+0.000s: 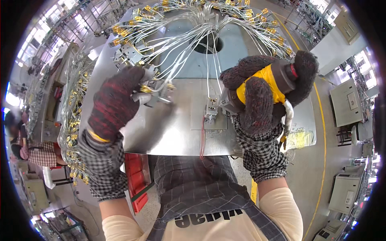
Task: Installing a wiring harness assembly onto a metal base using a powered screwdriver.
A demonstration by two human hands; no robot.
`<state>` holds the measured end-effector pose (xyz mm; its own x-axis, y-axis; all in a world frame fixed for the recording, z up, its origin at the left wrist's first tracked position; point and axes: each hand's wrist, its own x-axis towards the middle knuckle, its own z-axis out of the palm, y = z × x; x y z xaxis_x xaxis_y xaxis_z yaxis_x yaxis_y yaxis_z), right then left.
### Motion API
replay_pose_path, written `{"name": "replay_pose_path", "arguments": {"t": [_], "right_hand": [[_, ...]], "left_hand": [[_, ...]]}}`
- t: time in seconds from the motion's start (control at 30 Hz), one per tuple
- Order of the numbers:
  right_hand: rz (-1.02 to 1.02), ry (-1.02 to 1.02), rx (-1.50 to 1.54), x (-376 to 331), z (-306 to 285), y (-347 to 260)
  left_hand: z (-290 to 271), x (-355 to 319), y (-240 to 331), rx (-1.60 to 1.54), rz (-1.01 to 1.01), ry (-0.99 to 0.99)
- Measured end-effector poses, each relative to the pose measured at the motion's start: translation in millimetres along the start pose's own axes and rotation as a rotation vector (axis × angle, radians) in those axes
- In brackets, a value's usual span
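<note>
My left hand (116,98), in a dark red and black knit glove, is closed at the left of the metal worktable (185,142). Its fingertips grip a small metal socket piece (152,88) with brass-coloured parts and white wires. My right hand (261,104), in a dark glove, wraps round a dark power tool (283,76) with yellow tape and a red ring. The tool's metal nose points left, close beside a small metal connector box (212,105) on the table; whether they touch I cannot tell. White wires run up from that box and reddish wires (202,138) hang over the front edge.
A bundle of white wires (207,20) fans out over the table's far side, ending in brass-coloured terminals. It passes a dark round hole (207,43). More wire harnesses (76,116) hang at the left. A red bin (136,180) stands below the front edge.
</note>
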<state>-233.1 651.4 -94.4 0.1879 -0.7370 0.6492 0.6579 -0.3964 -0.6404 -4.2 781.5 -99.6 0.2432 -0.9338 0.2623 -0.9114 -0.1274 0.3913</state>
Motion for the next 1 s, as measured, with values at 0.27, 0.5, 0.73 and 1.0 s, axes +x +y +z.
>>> {"name": "replay_pose_path", "arguments": {"t": [0.27, 0.5, 0.73, 1.0], "right_hand": [[-0.073, -0.033, -0.103, 3, -5, 3], [-0.141, -0.040, -0.103, 3, -3, 6], [-0.119, -0.057, -0.100, 4, -1, 4], [-0.010, -0.006, 0.022, 6, -14, 8]], "left_hand": [[38, 2, 31, 0.097, 0.307, 0.074], [36, 14, 18, -0.751, 0.116, 0.021], [35, 22, -8, 0.194, 0.027, 0.149], [19, 9, 14, 0.373, 0.550, 0.211]]}}
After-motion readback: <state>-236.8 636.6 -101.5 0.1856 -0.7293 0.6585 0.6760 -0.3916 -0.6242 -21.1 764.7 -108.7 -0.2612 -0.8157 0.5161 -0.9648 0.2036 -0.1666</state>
